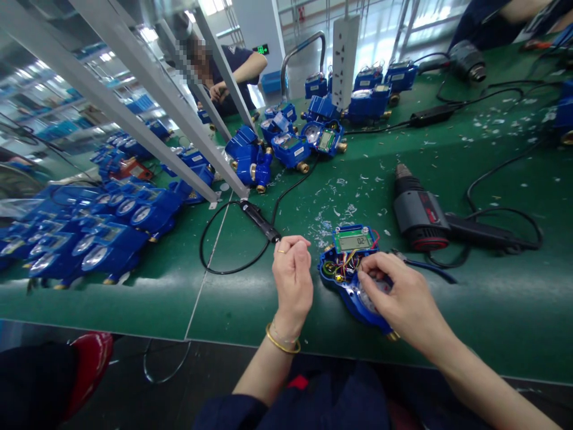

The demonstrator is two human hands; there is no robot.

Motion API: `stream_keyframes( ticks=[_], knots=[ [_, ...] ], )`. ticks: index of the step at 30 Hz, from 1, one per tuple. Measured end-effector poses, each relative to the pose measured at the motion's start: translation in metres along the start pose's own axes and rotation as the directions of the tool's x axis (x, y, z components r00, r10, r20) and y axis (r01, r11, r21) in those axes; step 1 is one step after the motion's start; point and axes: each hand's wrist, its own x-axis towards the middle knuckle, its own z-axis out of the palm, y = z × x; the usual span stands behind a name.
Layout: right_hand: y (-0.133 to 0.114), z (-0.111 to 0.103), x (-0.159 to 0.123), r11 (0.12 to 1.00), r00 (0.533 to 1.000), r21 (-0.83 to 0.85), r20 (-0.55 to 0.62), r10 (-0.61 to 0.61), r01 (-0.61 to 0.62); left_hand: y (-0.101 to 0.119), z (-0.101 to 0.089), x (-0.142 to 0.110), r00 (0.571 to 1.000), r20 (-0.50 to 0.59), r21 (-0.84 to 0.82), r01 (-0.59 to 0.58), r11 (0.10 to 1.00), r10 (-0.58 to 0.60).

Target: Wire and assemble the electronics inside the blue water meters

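Fingers of R hand (405, 301) curl down over open blue water meter (344, 301), holding its lower, dial end; L hand (292, 280) sits just beside it, fingers bunched narrow, can't tell if anything's pinched in them; meter lies near front edge of green workbench (470, 334), lower middle of frame; bench runs across whole lower half; piled blue meters (111, 245) fill left side, more (286, 146) upper middle, w/ brass ends; co-worker (233, 74) upper left, behind grey metal frame (134, 131); white power strip (344, 54) stands upright top middle; grey heat gun (418, 215) lies right of meter, 2nd heat gun (468, 61) top right; black cable (200, 239) loops left of L hand; blue-handled cutters (430, 269) just right of meter; white plastic flecks (333, 209) scattered behind it; LCD board (353, 240) faces up, coloured wires (344, 266) below it; gold bangle (283, 339) on L wrist.
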Motion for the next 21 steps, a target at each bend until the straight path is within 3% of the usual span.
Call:
stream_keyframes(
  ticks=[6, 10, 17, 21],
  knots=[
    [0.001, 0.005, 0.007, 0.979, 0.989, 0.140, -0.006, 0.149, -0.147, 0.011, 0.014, -0.014, 0.978, 0.204, 0.175, -0.070, 0.982, 0.033],
    [0.002, 0.007, 0.011, 0.958, 0.977, 0.192, 0.047, 0.208, -0.213, 0.016, 0.015, -0.013, 0.961, 0.278, 0.106, -0.025, 0.994, -0.006],
    [-0.003, 0.003, 0.013, 0.978, 0.972, 0.117, 0.178, 0.152, -0.174, 0.008, 0.004, -0.003, 0.914, 0.404, 0.039, 0.020, 0.999, -0.034],
    [-0.006, 0.004, 0.013, 0.993, 0.985, 0.033, 0.130, 0.109, -0.114, 0.006, 0.005, -0.001, 0.910, 0.413, 0.055, 0.013, 0.998, -0.035]
  ],
)
